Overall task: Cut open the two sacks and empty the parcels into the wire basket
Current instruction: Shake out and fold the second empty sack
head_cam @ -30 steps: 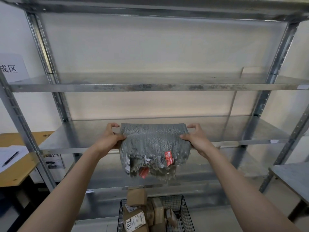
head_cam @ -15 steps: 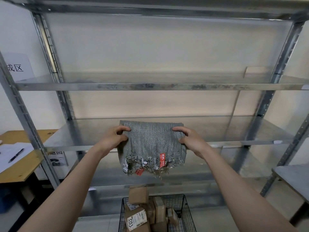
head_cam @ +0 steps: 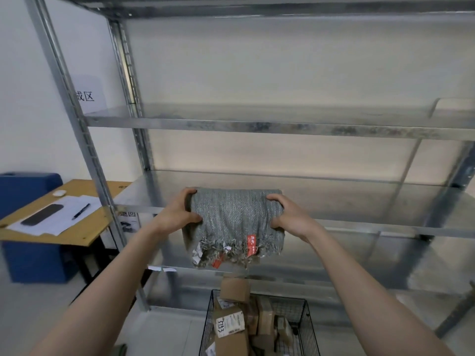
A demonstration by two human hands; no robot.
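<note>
The left hand [head_cam: 177, 214] and right hand [head_cam: 289, 214], fingers [head_cam: 188, 193] clenched round the folded woven sack [head_cam: 236, 222], apparently park it, emptied, on the shelf [head_cam: 347, 199].

Shelf [head_cam: 359, 201] open beyond sack [head_cam: 236, 217], upright [head_cam: 99, 176] left

I see the folded sack [head_cam: 236, 219] at the front edge of the rack's [head_cam: 257, 125] middle shelf, with my left hand [head_cam: 177, 214] gripping its left end and my right hand [head_cam: 288, 217] its right end. Below that shelf, in front of the rack, stands the wire basket [head_cam: 307, 317] with parcels [head_cam: 231, 322] in it. Left of the rack is a desk [head_cam: 84, 233], with paper [head_cam: 61, 222] and 1 pen [head_cam: 81, 211] on it.
</note>
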